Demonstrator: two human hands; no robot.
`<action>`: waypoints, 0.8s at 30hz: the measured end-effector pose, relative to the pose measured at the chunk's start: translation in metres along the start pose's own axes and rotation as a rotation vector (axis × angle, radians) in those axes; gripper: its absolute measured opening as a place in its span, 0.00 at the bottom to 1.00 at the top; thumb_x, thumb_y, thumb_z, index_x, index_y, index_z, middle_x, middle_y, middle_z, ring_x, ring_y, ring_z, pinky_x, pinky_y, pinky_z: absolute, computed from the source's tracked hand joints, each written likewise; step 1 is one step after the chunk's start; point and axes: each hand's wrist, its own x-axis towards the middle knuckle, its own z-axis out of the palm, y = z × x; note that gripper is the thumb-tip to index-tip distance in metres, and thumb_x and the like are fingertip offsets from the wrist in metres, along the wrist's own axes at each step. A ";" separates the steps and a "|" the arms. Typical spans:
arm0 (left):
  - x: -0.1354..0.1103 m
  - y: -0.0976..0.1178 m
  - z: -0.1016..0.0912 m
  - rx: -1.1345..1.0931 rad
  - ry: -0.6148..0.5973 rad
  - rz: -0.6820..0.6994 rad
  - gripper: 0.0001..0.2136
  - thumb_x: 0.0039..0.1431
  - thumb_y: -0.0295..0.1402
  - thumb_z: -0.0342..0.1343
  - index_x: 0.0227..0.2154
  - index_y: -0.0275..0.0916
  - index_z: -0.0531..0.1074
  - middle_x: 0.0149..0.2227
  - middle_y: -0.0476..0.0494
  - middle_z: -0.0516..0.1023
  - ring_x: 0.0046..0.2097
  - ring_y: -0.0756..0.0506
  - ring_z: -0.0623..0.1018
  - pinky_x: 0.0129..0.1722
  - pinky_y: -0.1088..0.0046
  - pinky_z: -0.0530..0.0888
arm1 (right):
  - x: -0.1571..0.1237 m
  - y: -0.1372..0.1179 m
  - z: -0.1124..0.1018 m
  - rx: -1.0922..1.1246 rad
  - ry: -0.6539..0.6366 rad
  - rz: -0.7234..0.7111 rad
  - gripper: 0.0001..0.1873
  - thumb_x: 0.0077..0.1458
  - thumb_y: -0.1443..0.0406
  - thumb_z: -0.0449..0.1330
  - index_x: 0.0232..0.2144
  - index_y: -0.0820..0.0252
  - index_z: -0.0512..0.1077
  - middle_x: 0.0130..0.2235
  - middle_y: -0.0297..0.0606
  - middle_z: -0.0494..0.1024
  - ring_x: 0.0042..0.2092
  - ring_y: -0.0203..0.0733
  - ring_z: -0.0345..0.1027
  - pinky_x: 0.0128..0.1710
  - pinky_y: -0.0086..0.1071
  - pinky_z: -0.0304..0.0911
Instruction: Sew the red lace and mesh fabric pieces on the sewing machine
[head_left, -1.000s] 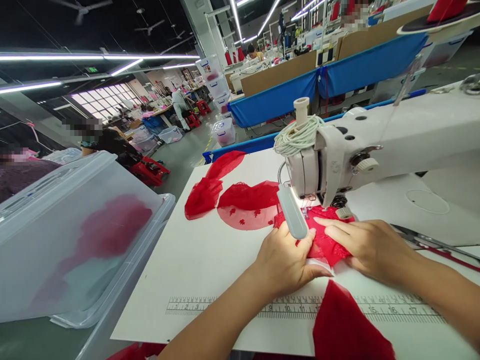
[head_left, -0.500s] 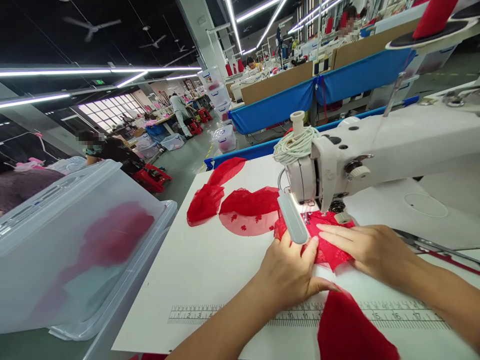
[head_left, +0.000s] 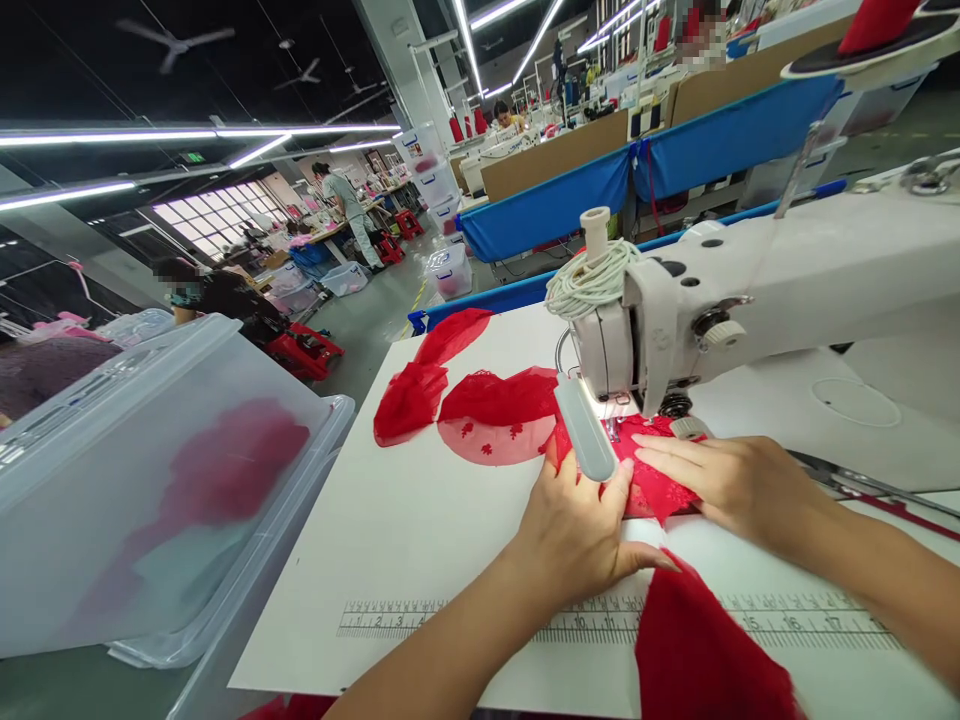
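Red lace fabric [head_left: 651,484] lies under the needle area of a white sewing machine [head_left: 780,290]. My left hand [head_left: 574,520] rests on its left side, fingers spread and thumb stretched out; a grey guard plate [head_left: 586,430] hides some fingertips. On the right side of the lace, my right hand [head_left: 739,490] lies flat with its fingers extended. A darker red fabric piece [head_left: 701,640] hangs over the table's near edge, its tip by my left thumb. Further left lie joined red pieces [head_left: 499,400], one part sheer with small red motifs.
The white table [head_left: 375,540] carries a printed ruler scale [head_left: 465,622]. Left of it stands a translucent bin [head_left: 150,500] with red material inside. A coiled pale cord [head_left: 592,285] sits on the machine head. Co-workers, blue cloth barriers [head_left: 547,205] and more bins are beyond.
The lace has slid a little away from me under the machine head, with both hands moving slightly along. A co-worker in the background has straightened up.
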 end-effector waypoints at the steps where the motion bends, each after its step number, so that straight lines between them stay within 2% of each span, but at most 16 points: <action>1: 0.000 0.000 0.000 0.012 -0.007 -0.006 0.44 0.63 0.65 0.31 0.59 0.31 0.70 0.41 0.30 0.80 0.48 0.31 0.78 0.50 0.49 0.71 | 0.001 0.002 -0.001 -0.001 -0.004 -0.007 0.32 0.44 0.78 0.51 0.49 0.57 0.78 0.48 0.36 0.83 0.31 0.40 0.78 0.19 0.31 0.65; 6: 0.002 0.003 -0.006 0.073 -0.016 -0.051 0.35 0.68 0.58 0.38 0.58 0.33 0.71 0.51 0.29 0.77 0.50 0.33 0.76 0.49 0.53 0.70 | 0.004 0.003 -0.003 -0.009 -0.069 0.027 0.35 0.43 0.77 0.52 0.53 0.56 0.76 0.51 0.34 0.81 0.33 0.41 0.79 0.21 0.30 0.67; 9: 0.006 0.005 -0.011 0.103 0.094 -0.031 0.22 0.72 0.44 0.42 0.52 0.33 0.74 0.53 0.35 0.77 0.49 0.37 0.75 0.59 0.51 0.60 | 0.008 -0.003 -0.007 -0.036 -0.122 0.048 0.33 0.45 0.74 0.55 0.55 0.55 0.74 0.54 0.36 0.80 0.32 0.40 0.77 0.26 0.31 0.71; 11: 0.009 0.005 -0.010 0.100 0.189 -0.019 0.17 0.70 0.35 0.44 0.47 0.35 0.76 0.52 0.41 0.78 0.45 0.41 0.75 0.62 0.52 0.54 | 0.012 -0.009 -0.012 -0.075 -0.084 0.036 0.29 0.48 0.72 0.56 0.54 0.59 0.74 0.54 0.42 0.80 0.30 0.40 0.76 0.26 0.33 0.70; 12: 0.011 0.005 -0.009 0.089 0.220 -0.011 0.16 0.67 0.32 0.44 0.46 0.35 0.76 0.51 0.42 0.78 0.44 0.42 0.75 0.61 0.54 0.54 | 0.015 -0.012 -0.014 -0.084 -0.044 0.015 0.29 0.49 0.72 0.56 0.54 0.60 0.73 0.54 0.42 0.79 0.30 0.39 0.75 0.26 0.32 0.69; 14: 0.015 0.004 -0.007 0.035 0.220 -0.007 0.13 0.62 0.30 0.47 0.40 0.37 0.76 0.47 0.42 0.78 0.41 0.43 0.75 0.55 0.57 0.61 | 0.018 -0.018 -0.018 -0.073 0.018 -0.051 0.22 0.53 0.74 0.54 0.49 0.60 0.74 0.51 0.41 0.81 0.31 0.37 0.74 0.26 0.31 0.65; 16: 0.018 0.002 -0.007 -0.055 0.172 -0.035 0.09 0.56 0.31 0.51 0.34 0.38 0.75 0.40 0.41 0.77 0.36 0.43 0.73 0.43 0.61 0.67 | 0.021 -0.025 -0.022 -0.044 0.050 -0.100 0.13 0.59 0.74 0.52 0.40 0.59 0.74 0.39 0.37 0.83 0.27 0.36 0.69 0.23 0.32 0.57; 17: 0.019 0.002 -0.008 -0.096 0.147 -0.060 0.07 0.53 0.33 0.52 0.32 0.38 0.74 0.37 0.41 0.76 0.34 0.42 0.72 0.37 0.63 0.67 | 0.022 -0.027 -0.023 -0.034 0.054 -0.112 0.12 0.61 0.74 0.51 0.36 0.58 0.73 0.33 0.34 0.80 0.25 0.35 0.66 0.22 0.33 0.54; 20: 0.019 0.001 -0.011 -0.159 0.106 -0.116 0.09 0.48 0.35 0.54 0.32 0.37 0.73 0.34 0.40 0.74 0.31 0.41 0.70 0.29 0.65 0.67 | 0.023 -0.030 -0.024 -0.022 0.034 -0.113 0.14 0.66 0.69 0.51 0.28 0.57 0.69 0.26 0.31 0.72 0.23 0.36 0.61 0.22 0.35 0.48; 22: 0.019 0.002 -0.010 -0.177 0.083 -0.120 0.10 0.47 0.34 0.54 0.33 0.37 0.73 0.34 0.39 0.74 0.31 0.42 0.70 0.28 0.66 0.67 | 0.023 -0.030 -0.023 0.006 0.037 -0.089 0.16 0.67 0.68 0.50 0.26 0.57 0.68 0.27 0.32 0.72 0.23 0.35 0.59 0.23 0.35 0.46; 24: 0.018 0.001 -0.005 -0.215 0.077 -0.133 0.08 0.50 0.32 0.53 0.33 0.37 0.72 0.35 0.39 0.74 0.31 0.42 0.71 0.28 0.66 0.68 | 0.023 -0.028 -0.022 0.064 0.043 -0.043 0.17 0.67 0.67 0.49 0.26 0.57 0.68 0.26 0.31 0.71 0.23 0.34 0.58 0.23 0.34 0.46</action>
